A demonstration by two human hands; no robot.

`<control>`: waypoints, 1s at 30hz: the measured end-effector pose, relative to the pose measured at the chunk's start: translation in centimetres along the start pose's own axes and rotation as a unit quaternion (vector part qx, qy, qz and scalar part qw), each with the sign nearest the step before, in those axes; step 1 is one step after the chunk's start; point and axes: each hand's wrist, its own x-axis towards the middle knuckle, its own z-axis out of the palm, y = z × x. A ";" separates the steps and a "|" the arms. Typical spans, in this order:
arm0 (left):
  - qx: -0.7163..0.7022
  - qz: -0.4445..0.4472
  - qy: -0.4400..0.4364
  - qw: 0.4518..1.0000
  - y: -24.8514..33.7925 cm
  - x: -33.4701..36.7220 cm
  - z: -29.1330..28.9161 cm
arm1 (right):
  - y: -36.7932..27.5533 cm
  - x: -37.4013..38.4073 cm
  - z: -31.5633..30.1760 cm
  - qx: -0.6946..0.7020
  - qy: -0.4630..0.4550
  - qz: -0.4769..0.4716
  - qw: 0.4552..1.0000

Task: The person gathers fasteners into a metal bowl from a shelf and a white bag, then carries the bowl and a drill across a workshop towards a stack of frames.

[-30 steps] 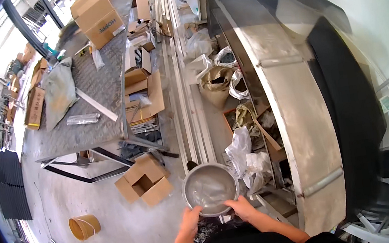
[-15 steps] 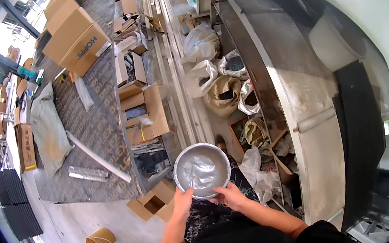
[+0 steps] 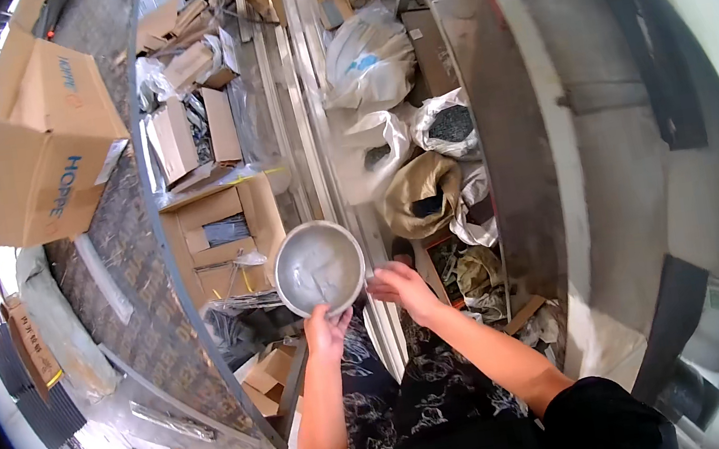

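Note:
A round grey metal bowl [image 3: 286, 276] is in front of my body, its open top facing up. My left hand [image 3: 328, 330] grips its near rim, thumb over the edge. Pale streaks show inside the bowl; whether they are reflections or something lying there I cannot tell. My right hand [image 3: 403, 288] is beside the bowl's right side, fingers stretched out and not wrapped round anything. Beyond it stand a tan sack [image 3: 403, 209] with dark contents, a white sack [image 3: 431, 113] of dark grey bits and another open white sack [image 3: 392, 128].
At left, a worktable [image 3: 139, 255] bears a large cardboard box [image 3: 49, 176]. An open carton [image 3: 265, 206] and smaller boxes stand along its right side. Long pale bars [image 3: 302, 76] run down the aisle. A long dusty bench [image 3: 531, 200] edges the right.
My right hand has come off the bowl's rim and opened; my left hand still holds it. The bowl has shifted left and up in view, and my view has moved closer to the sacks and cartons.

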 end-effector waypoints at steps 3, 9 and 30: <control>-0.016 -0.043 -0.010 0.999 0.5 7.3 0.6 | -0.5 6.5 0.8 -0.020 0.034 0.034 0.999; 0.195 -0.076 -0.106 0.972 -0.7 19.7 3.5 | 1.9 20.6 -5.2 0.010 0.173 0.111 0.979; 0.475 0.008 0.097 0.875 -4.0 54.6 12.0 | -1.6 42.4 -12.2 -0.690 0.365 -0.262 0.568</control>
